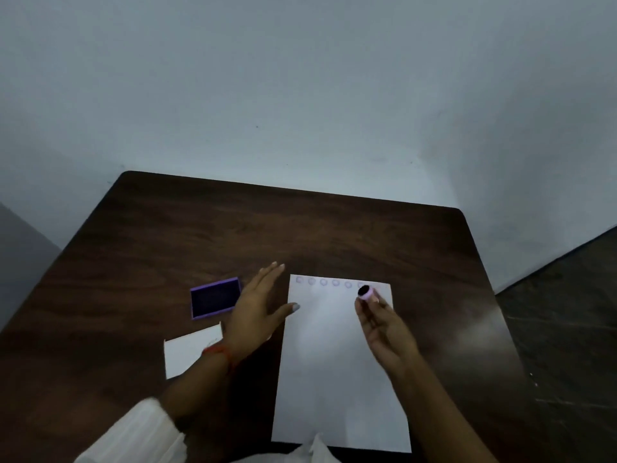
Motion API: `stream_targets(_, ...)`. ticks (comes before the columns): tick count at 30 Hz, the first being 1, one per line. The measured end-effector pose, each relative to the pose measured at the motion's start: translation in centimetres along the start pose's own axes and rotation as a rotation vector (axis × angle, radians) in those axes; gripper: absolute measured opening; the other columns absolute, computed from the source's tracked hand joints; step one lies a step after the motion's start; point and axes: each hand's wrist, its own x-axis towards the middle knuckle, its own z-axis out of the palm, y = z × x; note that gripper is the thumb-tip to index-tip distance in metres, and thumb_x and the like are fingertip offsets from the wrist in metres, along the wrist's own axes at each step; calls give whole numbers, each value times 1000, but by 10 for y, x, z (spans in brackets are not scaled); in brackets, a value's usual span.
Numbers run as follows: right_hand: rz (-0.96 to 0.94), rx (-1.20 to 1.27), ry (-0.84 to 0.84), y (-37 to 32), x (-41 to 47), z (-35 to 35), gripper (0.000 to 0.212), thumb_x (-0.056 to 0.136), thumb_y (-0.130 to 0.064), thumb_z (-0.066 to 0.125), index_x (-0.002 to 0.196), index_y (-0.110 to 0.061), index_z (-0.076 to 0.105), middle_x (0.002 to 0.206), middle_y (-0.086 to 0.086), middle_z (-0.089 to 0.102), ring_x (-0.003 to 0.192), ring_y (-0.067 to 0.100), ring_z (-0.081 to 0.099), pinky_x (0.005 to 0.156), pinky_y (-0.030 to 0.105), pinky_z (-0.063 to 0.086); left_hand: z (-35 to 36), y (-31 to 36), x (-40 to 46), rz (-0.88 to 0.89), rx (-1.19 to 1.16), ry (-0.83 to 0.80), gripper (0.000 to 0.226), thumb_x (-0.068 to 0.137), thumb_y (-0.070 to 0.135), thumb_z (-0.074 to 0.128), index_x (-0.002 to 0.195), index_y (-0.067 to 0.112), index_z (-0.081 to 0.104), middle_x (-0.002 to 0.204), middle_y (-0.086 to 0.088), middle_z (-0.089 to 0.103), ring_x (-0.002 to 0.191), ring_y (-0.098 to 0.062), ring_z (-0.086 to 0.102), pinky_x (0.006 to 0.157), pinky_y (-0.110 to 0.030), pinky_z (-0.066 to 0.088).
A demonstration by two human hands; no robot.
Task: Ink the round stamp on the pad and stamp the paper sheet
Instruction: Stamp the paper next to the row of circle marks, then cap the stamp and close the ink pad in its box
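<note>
Paper sheet (337, 362): white, lies flat on the dark wooden tabletop (300, 228), its long side running away from the person; everything below is placed against this sheet.
Stamp marks (323, 282): a row of faint round prints along the sheet's far edge, starting near its far left corner and running toward the right; their detail is too blurred to read.
Round stamp (365, 292): small, pale pink body with a dark inked face turned up and toward the camera; it is lifted above the sheet's far right part, just at the right end of the row of prints.
Right hand (387, 329): pinches the stamp at the fingertips, palm turned leftward, the forearm crossing the sheet's right edge.
Left hand (257, 309): spread wide, fingers straight and holding nothing, palm down just beside the sheet's left edge; the thumb tip reaches the edge of the sheet, though whether the palm presses the tabletop I cannot tell.
Ink pad (215, 298): open purple case with a dark pad inside, on the tabletop to the left of the sheet's far corner, beyond the left hand.
White card (190, 350): smaller white rectangle on the tabletop, left of the sheet and nearer than the ink pad, partly covered by the left wrist.
Red thread (218, 351): tied round the left wrist.
White sleeve (140, 432): covers the left forearm, left of the sheet's near corner.
</note>
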Motion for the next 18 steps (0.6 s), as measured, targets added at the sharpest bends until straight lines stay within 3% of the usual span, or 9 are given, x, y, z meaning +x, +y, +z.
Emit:
stream_targets(3,111,28,-85,31,-16,-7,16,78,-6,60,88,-2,72,87,11,77,80,17,73,65,25,61,-9,-17,-40,-83,-10,36,69,78,29,71,138,30,36,149,5,37,137,-14,33,111,-37,32)
stream_targets(6,177,6,-90,58,-22,-13,28,70,-10,65,97,-2,70,94,13,76,85,20,73,73,28,61,-4,-33,-71,-166,-22,77,65,79,26,70,136,26,40,145,3,43,133,-15,38,110,-34,35)
stream_targets(9,210,-14,-75,74,-24,-17,24,78,-8,61,100,0,66,92,13,76,83,20,73,78,30,57,9,-41,-81,-224,-22,85,64,78,17,71,135,22,42,143,-2,45,130,-20,43,109,-41,40)
stream_targets(18,185,-138,-75,86,-24,-19,18,89,-5,51,101,-1,64,87,8,77,78,17,74,73,26,58,20,-47,-62,-206,156,101,52,79,21,71,127,15,53,133,-9,50,122,-25,45,105,-34,38)
